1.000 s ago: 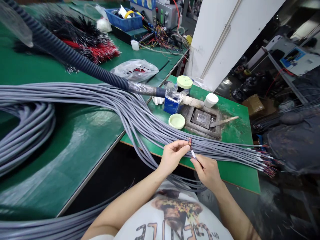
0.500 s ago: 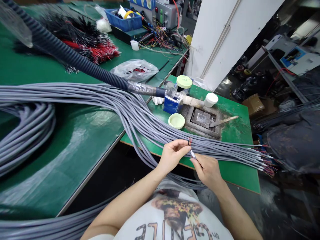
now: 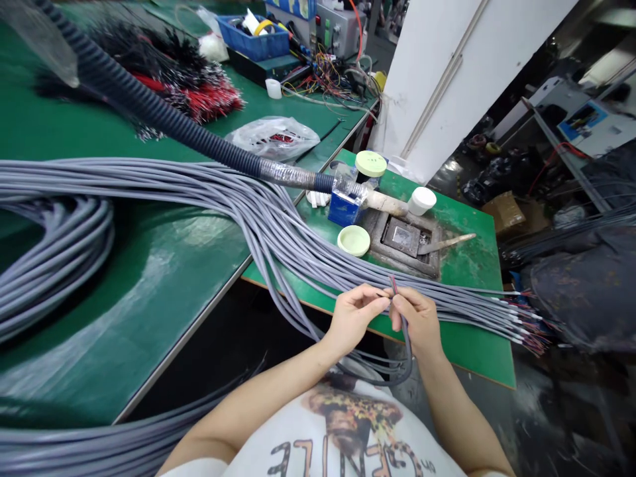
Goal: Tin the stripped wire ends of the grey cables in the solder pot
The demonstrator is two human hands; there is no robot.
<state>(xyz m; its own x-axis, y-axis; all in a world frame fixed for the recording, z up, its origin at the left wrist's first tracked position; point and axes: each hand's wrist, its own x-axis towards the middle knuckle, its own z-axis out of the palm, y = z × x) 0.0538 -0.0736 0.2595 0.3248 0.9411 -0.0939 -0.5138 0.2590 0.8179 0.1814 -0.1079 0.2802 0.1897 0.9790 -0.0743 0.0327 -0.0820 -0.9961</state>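
Observation:
A single grey cable (image 3: 409, 354) loops up from below into my right hand (image 3: 420, 321), whose fingers are closed around it near its end. Thin coloured wires (image 3: 393, 285) stick up from that end between the two hands. My left hand (image 3: 354, 315) pinches a dark thin wire from the same cable, its thumb and forefinger almost touching the right fingertips. Just behind both hands runs a thick bundle of grey cables (image 3: 298, 245), lying across the green bench with stripped, coloured ends (image 3: 531, 328) at the right.
Behind the bundle sits a square metal pot (image 3: 403, 235) with a flat scraper (image 3: 447, 244) across its rim. Near it are a pale green lid (image 3: 354, 240), a white jar (image 3: 422, 201) and a ribbed hose (image 3: 199, 136). A blue bin (image 3: 253, 43) stands farther back.
The right hand has shifted its grip, and the cable's end now points up with its grey length hanging below. My left hand has moved slightly right and pinches a wire.

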